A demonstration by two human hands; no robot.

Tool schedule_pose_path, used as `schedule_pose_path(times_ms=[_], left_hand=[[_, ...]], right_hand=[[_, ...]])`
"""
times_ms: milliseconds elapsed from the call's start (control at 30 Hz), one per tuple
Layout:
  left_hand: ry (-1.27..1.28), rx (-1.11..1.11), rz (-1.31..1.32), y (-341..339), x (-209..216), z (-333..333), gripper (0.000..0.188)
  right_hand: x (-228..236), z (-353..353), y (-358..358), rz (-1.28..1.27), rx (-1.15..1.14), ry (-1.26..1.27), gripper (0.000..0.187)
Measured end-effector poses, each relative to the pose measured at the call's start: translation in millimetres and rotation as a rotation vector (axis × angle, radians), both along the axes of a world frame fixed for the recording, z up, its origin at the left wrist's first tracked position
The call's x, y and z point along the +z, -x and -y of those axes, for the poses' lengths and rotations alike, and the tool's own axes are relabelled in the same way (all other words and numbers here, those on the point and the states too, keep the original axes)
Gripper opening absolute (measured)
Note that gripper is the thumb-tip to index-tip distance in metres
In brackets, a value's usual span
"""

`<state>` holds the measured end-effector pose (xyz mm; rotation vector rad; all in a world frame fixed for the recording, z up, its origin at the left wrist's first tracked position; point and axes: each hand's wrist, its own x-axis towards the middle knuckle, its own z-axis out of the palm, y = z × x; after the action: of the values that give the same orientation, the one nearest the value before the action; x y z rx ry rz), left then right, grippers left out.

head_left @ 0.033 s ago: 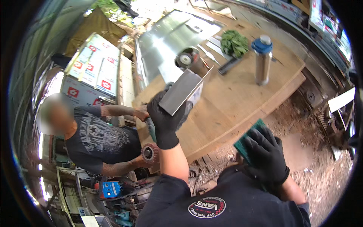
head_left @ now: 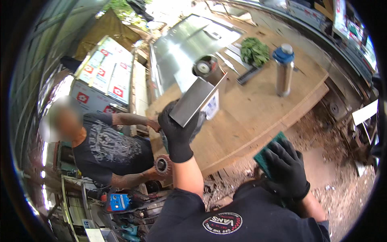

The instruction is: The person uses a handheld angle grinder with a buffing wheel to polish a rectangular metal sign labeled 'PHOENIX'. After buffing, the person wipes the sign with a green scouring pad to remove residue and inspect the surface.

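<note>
Head view: holding a grey metal piece [head_left: 191, 101] tilted in the gloved left hand [head_left: 176, 126], over the bench [head_left: 238, 125]; gripping a green pad [head_left: 263, 159] in the gloved right hand [head_left: 287, 171], well apart from the metal piece.

The black-gloved left grip [head_left: 174, 135] is clenched just left of the frame's centre, its bare left forearm [head_left: 188, 177] below. Right of centre, the black-gloved right grip [head_left: 288, 171] shows its back, fingers [head_left: 278, 150] pointing upper left.
</note>
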<state>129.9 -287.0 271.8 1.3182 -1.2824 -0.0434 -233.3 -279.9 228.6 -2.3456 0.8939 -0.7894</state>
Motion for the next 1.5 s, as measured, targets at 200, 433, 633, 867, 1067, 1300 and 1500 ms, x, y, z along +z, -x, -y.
schedule_pose_path(times_ms=[200, 433, 633, 867, 1067, 1300, 1500], left_hand=[[0.283, 0.04, -0.478, 70, 67, -7, 0.03], [0.536, -0.125, -0.864, 61, 58, -8, 0.026], [0.547, -0.272, -1.28, 47, 35, 6, 0.044], [0.546, -0.158, -1.339, 20, -6, -11, 0.058], [0.501, -0.013, -1.361, 33, -39, -21, 0.052], [0.585, -0.299, -1.35, 24, -101, -35, 0.057], [0.517, 0.169, -1.694, 49, -140, -50, 0.055]], right_hand=[[-28, 9, 12, 0.116, 0.004, -0.072, 0.082], [-29, 18, 15, 0.187, 0.061, -0.158, 0.085], [-38, 21, 26, 0.19, 0.048, -0.342, 0.082], [-49, 26, 47, 0.162, 0.014, -0.471, 0.088], [-44, 31, 38, 0.055, 0.164, -0.428, 0.087], [-50, 49, 54, -0.015, 0.305, -0.378, 0.087], [-52, 68, 78, -0.035, 0.374, -0.446, 0.086]])
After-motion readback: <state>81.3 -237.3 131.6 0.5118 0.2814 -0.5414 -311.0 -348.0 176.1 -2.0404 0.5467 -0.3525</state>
